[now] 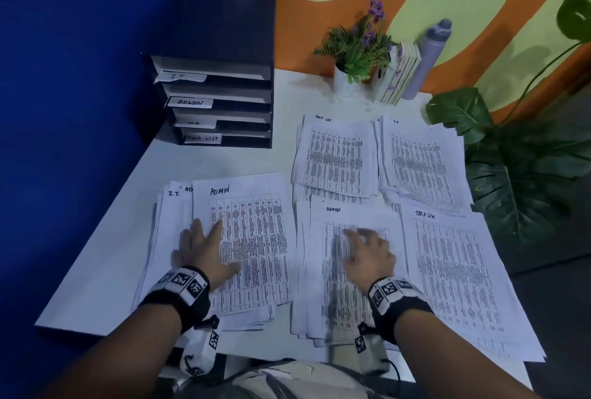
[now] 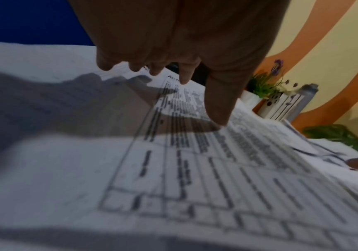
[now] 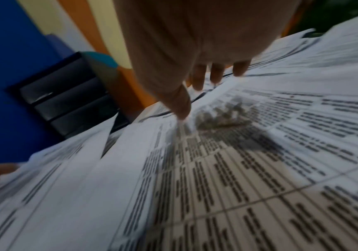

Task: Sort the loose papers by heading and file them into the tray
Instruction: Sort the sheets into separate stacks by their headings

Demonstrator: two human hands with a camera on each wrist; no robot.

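While the white table (image 1: 243, 158) carries five heaps of printed white papers (image 1: 339, 158), the black labelled four-slot tray (image 1: 224, 104) stands at ten o'clock; both hands, left (image 1: 204, 248) and right (image 1: 367, 254), lie flat, fingers spread, on ADMIN sheets. Wrist views show fingertips (image 2: 218, 117) touching print.

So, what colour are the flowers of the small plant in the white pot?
Purple. The flowers show best in the head view, above the green leaves.

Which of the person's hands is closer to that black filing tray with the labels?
Left. The left hand lies below the tray; the right hand is further right.
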